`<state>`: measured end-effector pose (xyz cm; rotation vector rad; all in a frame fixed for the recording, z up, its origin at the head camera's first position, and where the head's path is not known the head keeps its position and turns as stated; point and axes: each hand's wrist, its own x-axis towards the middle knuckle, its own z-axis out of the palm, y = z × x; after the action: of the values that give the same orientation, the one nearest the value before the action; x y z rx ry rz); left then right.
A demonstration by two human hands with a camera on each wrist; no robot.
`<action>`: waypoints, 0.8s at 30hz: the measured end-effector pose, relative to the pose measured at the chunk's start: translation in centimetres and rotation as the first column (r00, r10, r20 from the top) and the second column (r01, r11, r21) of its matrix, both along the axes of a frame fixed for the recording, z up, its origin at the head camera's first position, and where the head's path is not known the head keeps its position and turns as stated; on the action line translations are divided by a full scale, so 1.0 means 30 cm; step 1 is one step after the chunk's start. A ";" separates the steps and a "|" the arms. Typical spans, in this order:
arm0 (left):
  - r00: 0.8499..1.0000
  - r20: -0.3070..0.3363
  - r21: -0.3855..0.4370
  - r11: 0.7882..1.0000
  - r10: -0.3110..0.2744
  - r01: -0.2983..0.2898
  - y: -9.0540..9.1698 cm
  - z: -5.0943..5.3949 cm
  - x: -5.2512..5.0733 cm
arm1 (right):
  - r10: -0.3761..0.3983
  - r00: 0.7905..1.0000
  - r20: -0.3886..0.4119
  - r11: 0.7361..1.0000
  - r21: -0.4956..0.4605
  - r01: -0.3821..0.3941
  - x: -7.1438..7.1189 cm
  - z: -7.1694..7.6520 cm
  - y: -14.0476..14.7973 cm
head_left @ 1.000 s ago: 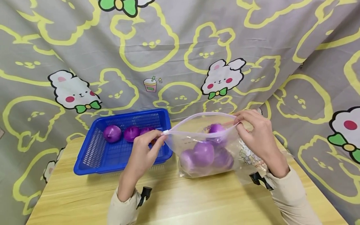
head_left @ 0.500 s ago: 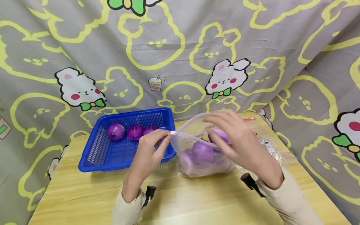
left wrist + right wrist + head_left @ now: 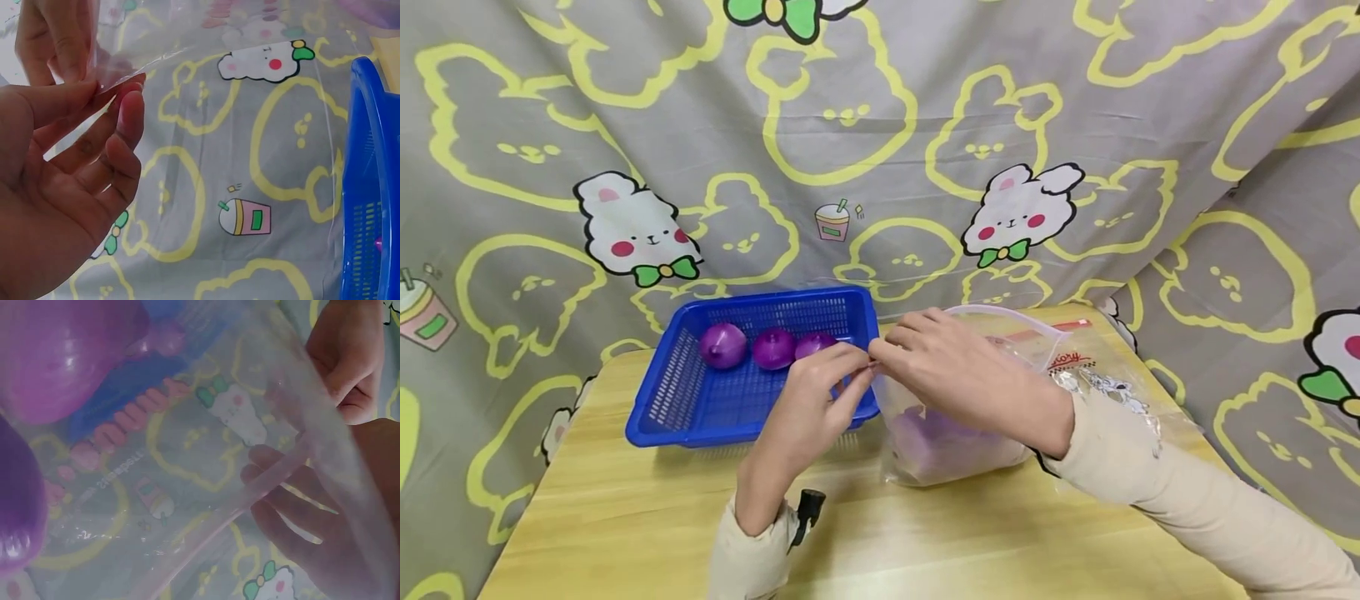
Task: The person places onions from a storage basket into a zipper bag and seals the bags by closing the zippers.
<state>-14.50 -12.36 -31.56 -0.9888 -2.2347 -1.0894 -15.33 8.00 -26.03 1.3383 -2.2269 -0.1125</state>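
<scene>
A clear zip bag (image 3: 917, 467) with a pink-lilac zip rim stands on the table, its mouth partly open. Purple onions (image 3: 69, 356) show through its plastic in the right wrist view. My left hand (image 3: 801, 408) pinches the bag's left top corner between thumb and index finger. Across the front of the bag reaches my right hand (image 3: 955, 371), its fingertips meeting the left hand's at that same corner and gripping the zip end. The white slider seems hidden under these fingers. To the left, a blue plastic basket (image 3: 643, 425) holds three purple onions (image 3: 723, 345) along its back.
Another clear printed bag (image 3: 1120, 383) with a red strip lies flat at the right of the wooden table (image 3: 625, 525). A grey cartoon-print curtain (image 3: 895, 150) hangs close behind the table and on its right side.
My right hand has let go of the bag's right top corner and crossed left to the left corner. The left hand keeps its pinch. The head view has shifted slightly.
</scene>
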 end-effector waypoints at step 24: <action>0.995 -0.101 -0.055 0.998 0.015 -0.020 0.004 0.004 0.009 | 0.010 0.999 0.045 0.999 -0.048 -0.008 0.004 -0.006 0.057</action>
<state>-14.23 -12.23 -31.42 -1.0223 -2.1988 -0.9529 -15.21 9.72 -26.21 1.3373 -2.2465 -0.0262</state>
